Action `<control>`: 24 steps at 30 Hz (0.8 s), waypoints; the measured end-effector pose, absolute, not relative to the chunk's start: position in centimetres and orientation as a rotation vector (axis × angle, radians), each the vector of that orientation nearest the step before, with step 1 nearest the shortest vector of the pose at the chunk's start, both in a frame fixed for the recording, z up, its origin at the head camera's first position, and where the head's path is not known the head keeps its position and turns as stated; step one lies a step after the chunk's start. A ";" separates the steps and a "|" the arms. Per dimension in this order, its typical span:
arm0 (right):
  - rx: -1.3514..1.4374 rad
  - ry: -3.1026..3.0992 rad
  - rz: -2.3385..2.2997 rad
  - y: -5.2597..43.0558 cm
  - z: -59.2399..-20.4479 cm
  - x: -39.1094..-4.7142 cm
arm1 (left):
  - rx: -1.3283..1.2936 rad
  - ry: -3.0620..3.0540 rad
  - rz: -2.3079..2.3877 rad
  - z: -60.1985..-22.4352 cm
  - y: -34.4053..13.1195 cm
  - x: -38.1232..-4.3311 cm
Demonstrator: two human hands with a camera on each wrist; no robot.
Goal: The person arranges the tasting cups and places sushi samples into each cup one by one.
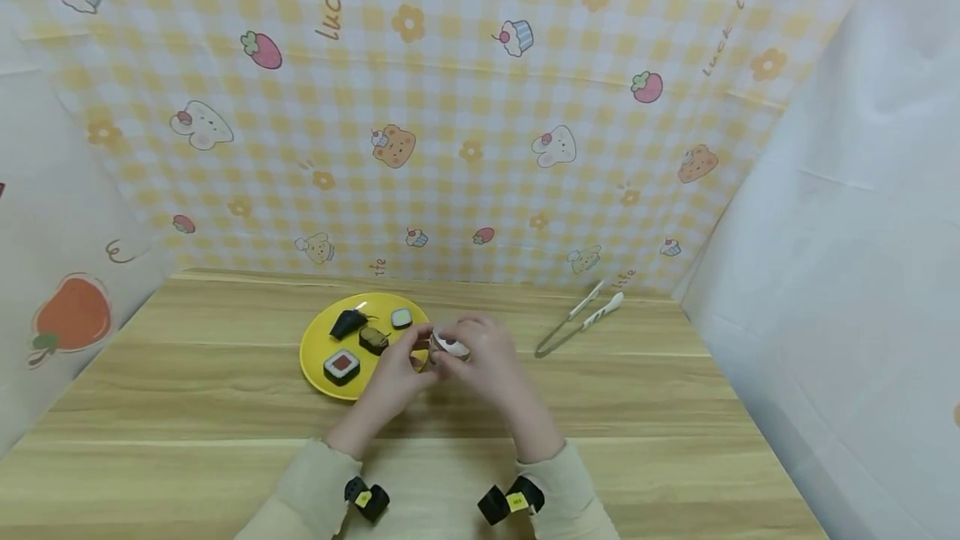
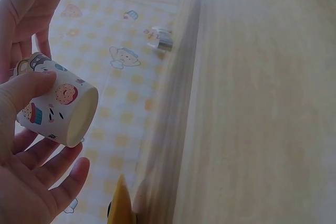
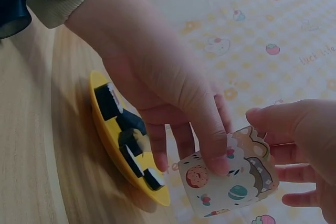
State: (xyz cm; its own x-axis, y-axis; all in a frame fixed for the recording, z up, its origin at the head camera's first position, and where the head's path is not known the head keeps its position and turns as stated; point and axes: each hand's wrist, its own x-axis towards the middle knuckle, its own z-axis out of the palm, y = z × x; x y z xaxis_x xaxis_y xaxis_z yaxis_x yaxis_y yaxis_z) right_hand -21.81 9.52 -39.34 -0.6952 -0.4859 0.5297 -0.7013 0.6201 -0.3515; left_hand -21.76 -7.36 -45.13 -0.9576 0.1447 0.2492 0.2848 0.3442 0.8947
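Observation:
A small paper cup (image 2: 58, 100) printed with doughnuts and cupcakes is up between my two hands, tilted on its side. My left hand (image 1: 401, 369) holds it, thumb on the printed wall and fingers round the far side. Curved about the wavy, animal-shaped rim is my right hand (image 1: 486, 357), with fingers (image 3: 296, 174) at the cup's edge and the thumb beside it. In the left wrist view the cup's pale round end faces the table. The inside of the cup is hidden. The yellow plate (image 1: 311, 369) lies just left of the hands.
The plate bears sushi pieces: a dark cone-shaped hand roll (image 1: 347, 324), a topped piece (image 1: 372, 340), a large roll (image 1: 342, 367) and a smaller one (image 1: 401, 318). Tongs (image 1: 581, 319) with white handles lie at the back right, near the checked cloth wall (image 1: 480, 107).

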 end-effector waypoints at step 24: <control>0.940 -2.464 0.715 9.0 -39.5 -21.8 | -0.349 -2.497 -1.692 -45.2 -6.9 -21.6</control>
State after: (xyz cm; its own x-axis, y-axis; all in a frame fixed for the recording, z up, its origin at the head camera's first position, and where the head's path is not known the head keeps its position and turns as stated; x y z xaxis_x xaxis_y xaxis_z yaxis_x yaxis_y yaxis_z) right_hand -21.76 9.01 -39.54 -0.6904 -0.4908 0.5315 -0.6991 0.6417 -0.3154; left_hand -21.60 -6.91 -45.16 -0.9680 0.1299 0.2146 0.2475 0.3544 0.9017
